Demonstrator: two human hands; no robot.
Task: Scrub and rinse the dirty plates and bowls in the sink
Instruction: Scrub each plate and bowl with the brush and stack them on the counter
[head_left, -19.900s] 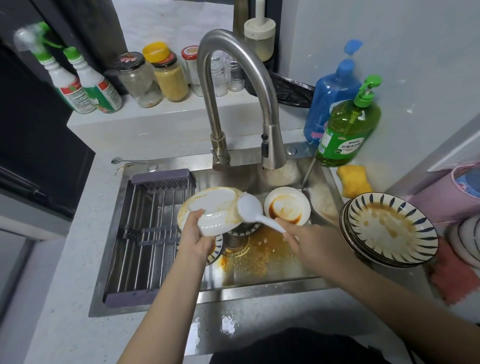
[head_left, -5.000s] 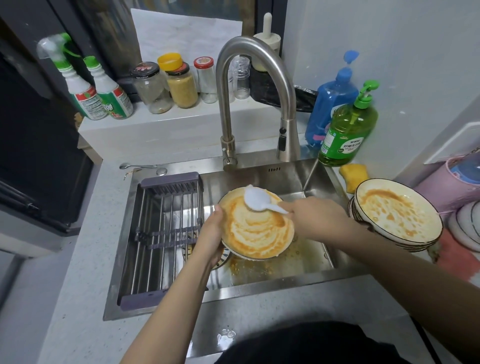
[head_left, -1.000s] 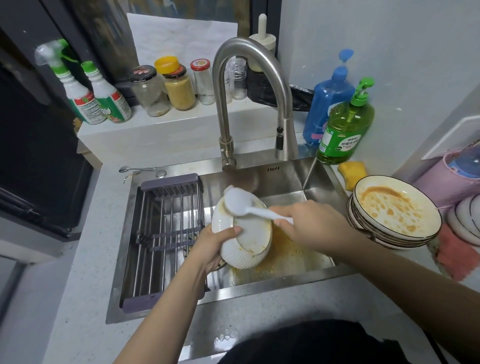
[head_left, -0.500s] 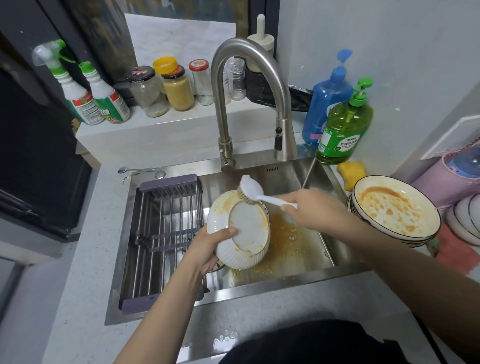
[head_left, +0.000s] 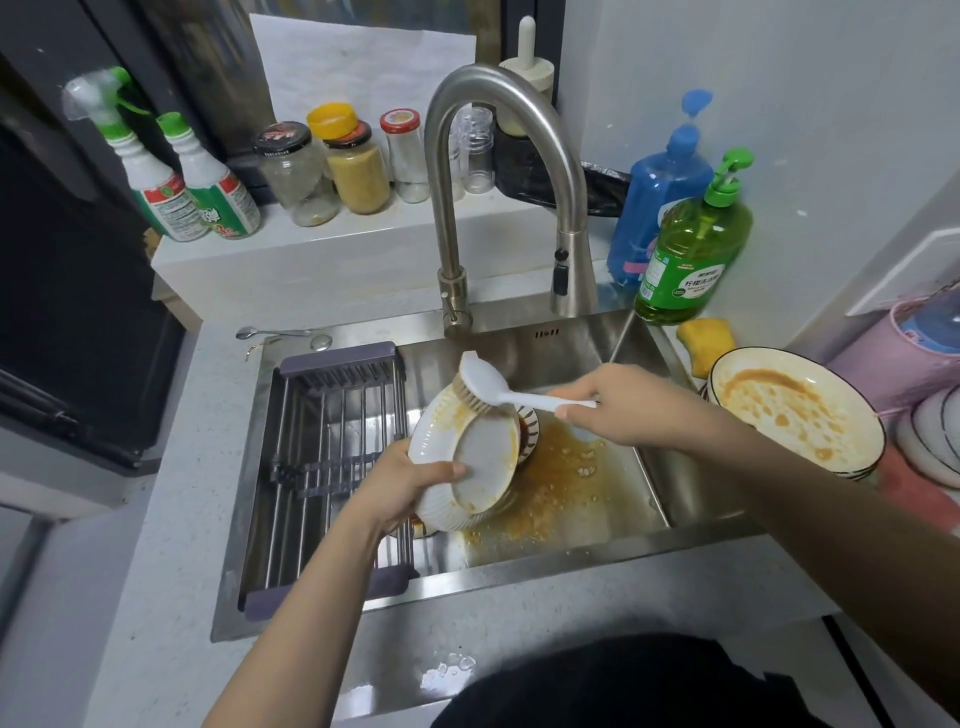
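Note:
My left hand (head_left: 402, 480) grips a white ribbed plate (head_left: 470, 462) over the steel sink (head_left: 582, 558), tilted so its underside faces me, with orange sauce smeared on its rim. My right hand (head_left: 621, 405) holds a white dish brush (head_left: 485, 387) by the handle, its bristles against the plate's upper edge. A striped dish (head_left: 529, 423) shows partly behind the plate in the basin. Orange residue covers the sink floor. A stack of dirty bowls (head_left: 789, 410) with sauce stands on the counter to the right.
A grey drying rack (head_left: 332, 457) fills the sink's left half. The faucet (head_left: 498, 171) arches above. Green dish soap (head_left: 691, 249), a blue bottle (head_left: 657, 192) and a yellow sponge (head_left: 706, 343) stand at right. Jars and spray bottles (head_left: 176, 182) line the back ledge.
Over the last second the plate stayed tilted with its underside toward me, and the brush moved from the plate's face up to its top edge.

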